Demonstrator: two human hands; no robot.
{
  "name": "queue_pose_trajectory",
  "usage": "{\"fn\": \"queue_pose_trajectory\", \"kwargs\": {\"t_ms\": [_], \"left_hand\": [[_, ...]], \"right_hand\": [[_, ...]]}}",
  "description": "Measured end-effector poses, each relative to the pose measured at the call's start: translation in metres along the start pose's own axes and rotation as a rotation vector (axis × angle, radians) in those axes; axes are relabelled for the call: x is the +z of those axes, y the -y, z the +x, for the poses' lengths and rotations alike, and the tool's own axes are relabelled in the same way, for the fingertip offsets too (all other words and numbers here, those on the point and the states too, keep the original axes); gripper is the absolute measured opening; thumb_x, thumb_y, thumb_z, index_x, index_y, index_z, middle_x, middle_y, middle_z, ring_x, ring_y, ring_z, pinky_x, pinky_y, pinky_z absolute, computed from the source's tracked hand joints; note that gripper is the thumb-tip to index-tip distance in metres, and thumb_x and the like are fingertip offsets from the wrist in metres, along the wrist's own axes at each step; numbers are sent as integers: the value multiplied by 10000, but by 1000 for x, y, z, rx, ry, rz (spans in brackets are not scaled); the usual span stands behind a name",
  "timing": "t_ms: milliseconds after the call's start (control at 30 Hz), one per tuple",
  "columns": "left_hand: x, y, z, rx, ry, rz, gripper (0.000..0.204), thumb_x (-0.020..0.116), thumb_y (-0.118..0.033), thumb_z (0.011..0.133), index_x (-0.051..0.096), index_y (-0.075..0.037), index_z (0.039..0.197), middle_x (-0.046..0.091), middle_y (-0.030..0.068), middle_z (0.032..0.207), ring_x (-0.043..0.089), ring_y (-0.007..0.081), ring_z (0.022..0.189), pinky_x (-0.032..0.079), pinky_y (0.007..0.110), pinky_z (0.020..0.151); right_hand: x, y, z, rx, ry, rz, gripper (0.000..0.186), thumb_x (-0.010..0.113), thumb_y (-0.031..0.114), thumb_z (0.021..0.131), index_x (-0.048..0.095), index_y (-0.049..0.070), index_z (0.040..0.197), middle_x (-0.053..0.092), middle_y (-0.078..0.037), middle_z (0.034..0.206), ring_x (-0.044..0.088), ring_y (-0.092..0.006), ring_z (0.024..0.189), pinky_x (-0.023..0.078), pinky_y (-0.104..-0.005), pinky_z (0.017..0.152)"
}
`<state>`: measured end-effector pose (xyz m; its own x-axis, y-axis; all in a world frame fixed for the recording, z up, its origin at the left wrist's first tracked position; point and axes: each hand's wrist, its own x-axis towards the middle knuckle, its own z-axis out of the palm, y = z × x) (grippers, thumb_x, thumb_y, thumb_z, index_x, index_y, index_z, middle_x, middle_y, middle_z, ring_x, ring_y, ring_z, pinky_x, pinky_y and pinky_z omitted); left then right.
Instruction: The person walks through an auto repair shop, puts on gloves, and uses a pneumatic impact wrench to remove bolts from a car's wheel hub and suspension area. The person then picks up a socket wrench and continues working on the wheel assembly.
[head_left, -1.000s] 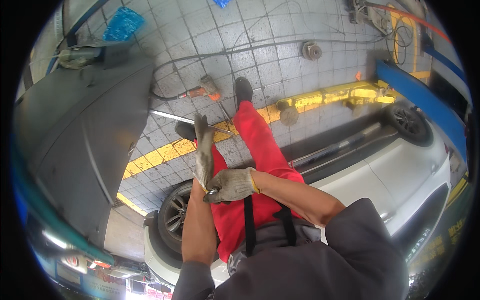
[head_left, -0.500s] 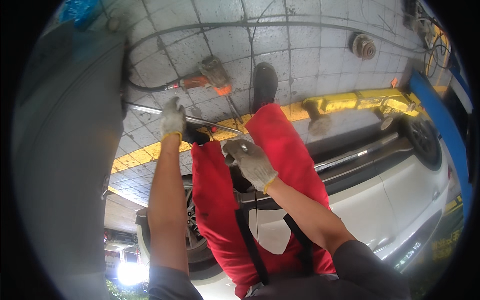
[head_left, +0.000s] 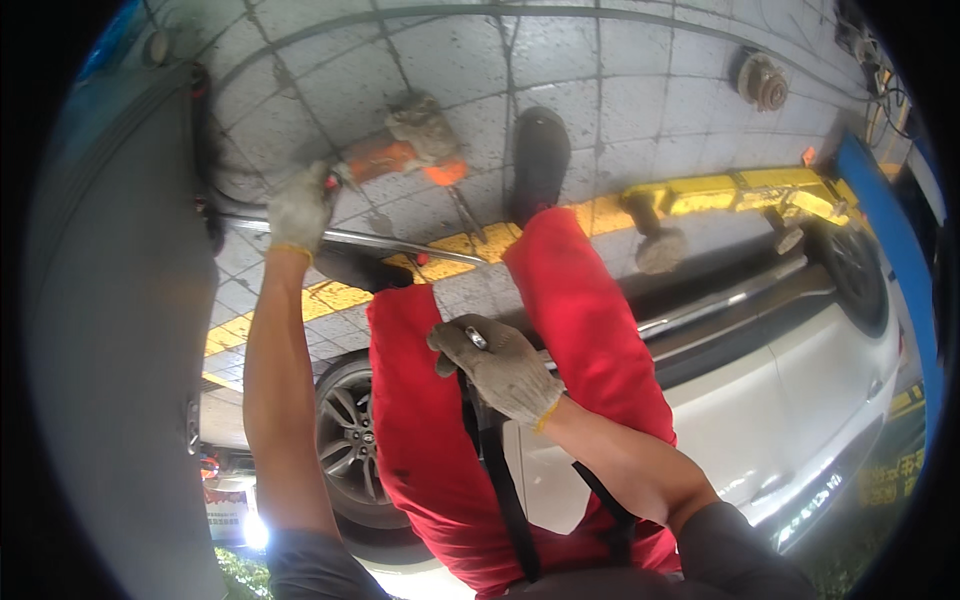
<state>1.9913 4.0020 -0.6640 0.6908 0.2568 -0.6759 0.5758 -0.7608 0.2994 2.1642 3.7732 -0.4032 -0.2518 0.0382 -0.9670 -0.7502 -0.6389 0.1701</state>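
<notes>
My left hand (head_left: pixel 300 207), in a pale knit glove, is closed around the dark air hose (head_left: pixel 235 197) where it meets the handle of an orange impact wrench (head_left: pixel 382 157). Motion smears the fingertips and the wrench handle. The wrench's worn grey head lies on the tiled floor. A long shiny metal bar (head_left: pixel 390 242) runs along the floor below that hand. Over my lap, my gloved right hand (head_left: pixel 500 368) is closed on a small shiny metal cylinder (head_left: pixel 476 338); its end pokes out beside the thumb, and the glove hides the rest.
A grey cabinet (head_left: pixel 120 330) stands close at my left. Behind my red-trousered legs is a white car (head_left: pixel 720 400) with its wheel (head_left: pixel 350 440). A yellow lift arm (head_left: pixel 735 192) reaches from a blue post (head_left: pixel 885 215). A rusty round part (head_left: pixel 762 82) lies on the floor.
My left hand has moved from above the metal bar up to the hose at the wrench's handle. My right hand keeps its hold on the metal cylinder. The view has shifted slightly.
</notes>
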Motion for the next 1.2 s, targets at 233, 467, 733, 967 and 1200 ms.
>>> {"fn": "queue_pose_trajectory", "kwargs": {"t_ms": [233, 467, 733, 967, 1200], "left_hand": [[-51, -52, -32, 26, 61, -105, 492, 595, -564, 1059, 718, -166, 1322, 793, 177, 1000, 774, 365, 841, 602, 460, 705], [-77, -95, -31, 110, 69, -26, 290, 698, -397, 1006, 703, -162, 1176, 767, 115, 872, 766, 298, 762, 589, 455, 640], [-47, -161, -22, 121, -101, -96, 319, 698, -430, 1013, 717, -112, 1031, 713, 107, 744, 726, 295, 661, 564, 439, 575], [-62, -181, -16, -102, 154, -195, 385, 647, -464, 1029, 730, -102, 1131, 781, 174, 865, 781, 352, 811, 609, 484, 737], [-82, -181, 4, -393, 527, -308, 493, 535, -525, 1037, 736, -113, 1218, 781, 233, 1105, 746, 414, 1095, 562, 500, 987]], "right_hand": [[6, 8, -2, 15, 37, 23, 315, 687, 315, 1085, 737, 7, 1131, 744, -54, 912, 654, -77, 805, 480, -228, 706], [-1, 2, -2, 30, 31, 20, 313, 712, 330, 1065, 741, 26, 1133, 746, -46, 883, 623, -56, 775, 457, -224, 674], [-15, 1, -6, -19, 74, -23, 480, 677, 433, 1062, 710, -7, 1250, 757, -74, 908, 674, -117, 862, 516, -295, 838], [-27, 21, -19, -183, 130, -122, 393, 663, 359, 1084, 710, -3, 1231, 759, -77, 917, 653, -113, 861, 508, -279, 822], [-24, 19, -15, -333, 92, -179, 338, 641, 314, 1090, 715, 15, 1228, 750, -77, 950, 649, -129, 863, 522, -295, 842]]}}
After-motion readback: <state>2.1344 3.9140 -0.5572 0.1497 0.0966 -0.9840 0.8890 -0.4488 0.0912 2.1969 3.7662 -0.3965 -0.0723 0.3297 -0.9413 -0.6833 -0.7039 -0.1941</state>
